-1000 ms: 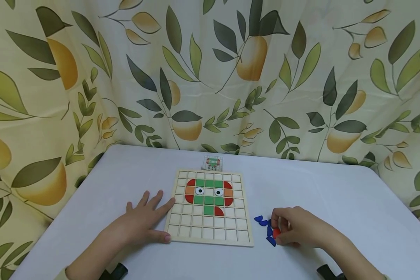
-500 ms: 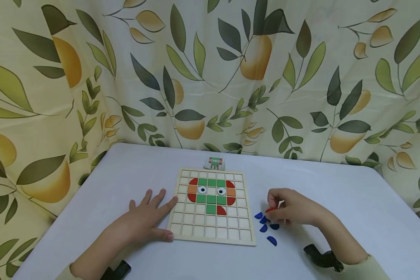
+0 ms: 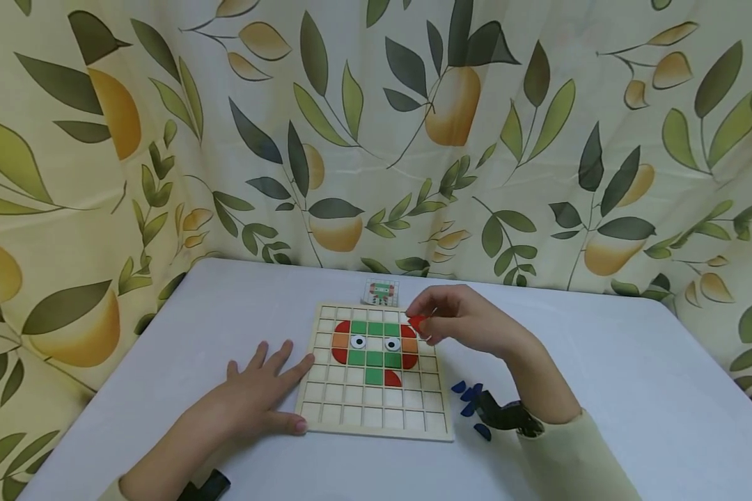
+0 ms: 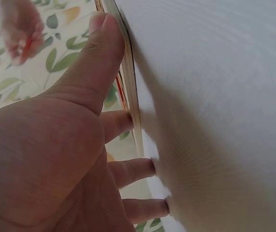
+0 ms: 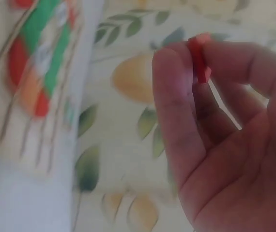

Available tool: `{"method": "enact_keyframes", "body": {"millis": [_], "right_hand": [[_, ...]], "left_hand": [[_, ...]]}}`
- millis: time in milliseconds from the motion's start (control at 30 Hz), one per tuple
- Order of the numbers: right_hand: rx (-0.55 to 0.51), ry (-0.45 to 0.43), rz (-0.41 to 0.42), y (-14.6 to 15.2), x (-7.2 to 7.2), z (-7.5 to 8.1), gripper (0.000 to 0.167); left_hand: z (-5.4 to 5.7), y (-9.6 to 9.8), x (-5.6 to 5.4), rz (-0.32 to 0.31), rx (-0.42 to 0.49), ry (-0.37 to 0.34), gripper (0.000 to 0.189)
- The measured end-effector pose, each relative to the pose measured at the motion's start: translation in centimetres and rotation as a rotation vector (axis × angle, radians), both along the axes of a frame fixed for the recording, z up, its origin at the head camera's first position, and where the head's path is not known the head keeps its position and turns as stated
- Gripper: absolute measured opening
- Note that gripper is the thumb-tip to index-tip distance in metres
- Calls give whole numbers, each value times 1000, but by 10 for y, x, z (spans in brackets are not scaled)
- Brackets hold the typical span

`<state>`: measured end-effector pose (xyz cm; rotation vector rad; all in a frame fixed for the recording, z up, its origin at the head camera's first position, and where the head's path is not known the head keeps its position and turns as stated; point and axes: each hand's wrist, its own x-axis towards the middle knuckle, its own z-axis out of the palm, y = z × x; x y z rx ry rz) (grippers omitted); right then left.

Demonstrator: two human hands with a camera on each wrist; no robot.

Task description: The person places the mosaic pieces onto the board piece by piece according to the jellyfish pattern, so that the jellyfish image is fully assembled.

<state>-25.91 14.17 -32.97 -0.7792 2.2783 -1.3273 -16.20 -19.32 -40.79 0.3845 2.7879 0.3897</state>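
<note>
- Red piece: in the head view the person's right hand pinches it at the fingertips, over the gridded board towards its one o'clock. How high it hangs, I can't tell from here.
- Same view: the relation that counts, I'd judge, is with the lone red quarter-round, which lies towards seven o'clock from that grip. The green square is at its nine o'clock, bare cells at its three and six.
- Blue pieces rest on the desk near five o'clock from the grip; the right hand is much the nearer.
- The left hand has its fingers spread at the board's nine o'clock edge, holding nothing.
- Left wrist view: the thumb touches the board's edge; the right hand shows towards eleven o'clock, a red sliver in it, well apart.
- Right wrist view: the piece is seen edge-on, its long axis nearly twelve to six, the grip narrowed to its thickness. The board lies off around nine o'clock.
</note>
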Motion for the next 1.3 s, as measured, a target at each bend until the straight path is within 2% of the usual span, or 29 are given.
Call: {"method": "enact_keyframes", "body": {"millis": [200, 333, 467, 800, 1067, 1300], "right_hand": [[-67, -6, 71, -33, -4, 12, 21], [-49, -22, 106, -48, -5, 7, 20], [28, -10, 134, -60, -6, -6, 22], [245, 143, 163, -85, -3, -41, 17], [384, 212, 197, -96, 6, -51, 17], [455, 270, 182, -101, 9, -55, 19]], "left_hand": [[-2, -2, -1, -3, 13, 8, 100], [-1, -3, 0, -19, 24, 16, 101], [2, -4, 1, -27, 28, 19, 100], [1, -6, 0, -30, 14, 12, 99], [3, -4, 0, -28, 2, 12, 98], [3, -5, 2, -24, 17, 4, 98]]}}
